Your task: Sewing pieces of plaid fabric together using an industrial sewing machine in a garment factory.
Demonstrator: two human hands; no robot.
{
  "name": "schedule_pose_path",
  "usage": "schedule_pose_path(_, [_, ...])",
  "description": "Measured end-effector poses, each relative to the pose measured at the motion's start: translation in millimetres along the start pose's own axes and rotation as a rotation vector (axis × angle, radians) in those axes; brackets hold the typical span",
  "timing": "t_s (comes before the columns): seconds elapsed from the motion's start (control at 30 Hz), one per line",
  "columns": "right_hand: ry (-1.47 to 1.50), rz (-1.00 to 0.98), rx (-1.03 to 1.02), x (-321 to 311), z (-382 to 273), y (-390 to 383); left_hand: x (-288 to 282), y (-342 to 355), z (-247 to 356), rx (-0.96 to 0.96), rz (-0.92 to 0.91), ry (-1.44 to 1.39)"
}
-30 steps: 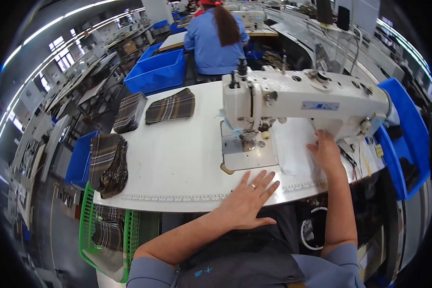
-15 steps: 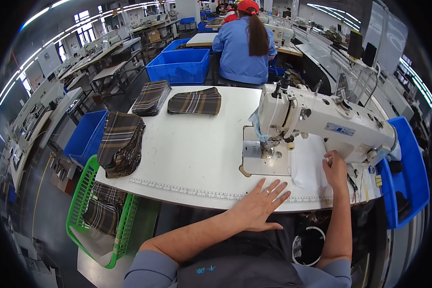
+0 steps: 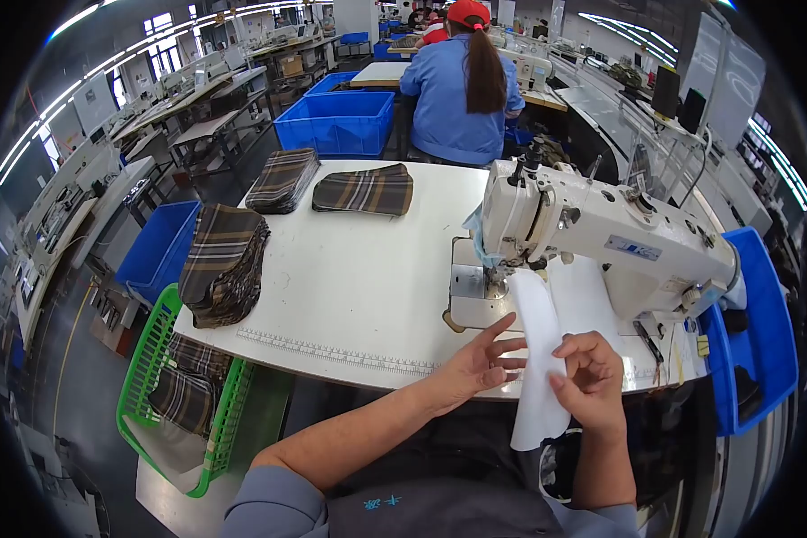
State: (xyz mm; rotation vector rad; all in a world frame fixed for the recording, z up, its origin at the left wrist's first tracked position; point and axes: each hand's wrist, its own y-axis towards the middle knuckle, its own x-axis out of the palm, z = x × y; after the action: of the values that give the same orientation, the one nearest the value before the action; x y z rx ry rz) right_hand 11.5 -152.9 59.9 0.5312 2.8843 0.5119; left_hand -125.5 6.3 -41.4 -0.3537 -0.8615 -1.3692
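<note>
In front of the sewing machine (image 3: 619,224), a curved white piece of thin, paper-like sheet (image 3: 538,386) hangs over the table's near edge. My right hand (image 3: 594,377) is closed on its right side, thumb and fingers pinching it. At its left edge is my left hand (image 3: 475,366), fingers apart and tips close to the sheet; whether they touch it I cannot tell. Under the machine arm lies more white sheet (image 3: 585,291). The metal needle plate (image 3: 468,282) is just beyond my left fingertips.
Stacks of plaid fabric pieces (image 3: 224,264) stand at the table's left and far side. A green basket (image 3: 143,377) with plaid pieces is lower left. Blue bins (image 3: 336,125) stand beyond the table and at the right. A co-worker (image 3: 462,94) sits ahead, back turned.
My right hand has come from beside the machine's base toward me and now holds a white sheet. My left hand has lifted off the table edge and turned toward that sheet.
</note>
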Motion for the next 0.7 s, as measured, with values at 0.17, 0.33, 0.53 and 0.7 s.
schedule_pose_path(0.17, [0.149,-0.024,-0.096,17,38,13,-1,-22,30,0.05,0.212,0.068])
schedule_pose_path(0.33, [0.394,-0.028,0.29,44,74,19,-10,-29,27,0.091,0.261,0.343])
schedule_pose_path(0.53, [0.553,0.051,0.471,59,74,23,-11,-33,27,0.112,0.441,0.538])
schedule_pose_path(0.7, [0.149,-0.089,0.191,70,62,13,3,-33,33,0.155,0.47,0.828])
